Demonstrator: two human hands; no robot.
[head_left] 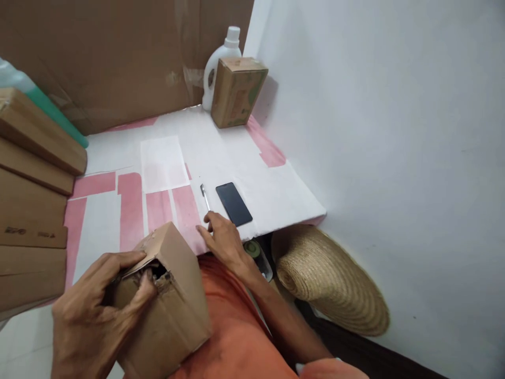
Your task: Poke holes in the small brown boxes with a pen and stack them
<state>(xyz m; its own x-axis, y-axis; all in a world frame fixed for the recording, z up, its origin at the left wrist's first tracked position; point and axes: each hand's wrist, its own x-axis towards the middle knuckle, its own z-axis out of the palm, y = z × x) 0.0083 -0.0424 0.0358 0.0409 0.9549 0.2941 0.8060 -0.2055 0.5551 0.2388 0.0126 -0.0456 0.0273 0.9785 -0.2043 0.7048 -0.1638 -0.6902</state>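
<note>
My left hand point(106, 308) grips a brown cardboard box point(177, 310) at its torn edge, the thumb at a ragged dark hole and the fingers over the top. The box is tilted against my orange clothing. My right hand point(224, 239) is at the table's front edge, thumb and fingers apart. Its fingertips meet the lower end of a slim silver pen-like tool point(205, 197), which lies on the table; whether they touch it I cannot tell. Just right of the tool lies a black phone point(234, 203).
The table point(284, 200) has a white and pink covering with a white sheet point(163, 163). A small carton point(239, 92) and a white jug point(232, 39) stand at the back. Stacked cartons point(33, 210) and a green bottle point(51, 102) are left. A straw hat point(331, 279) hangs by the wall.
</note>
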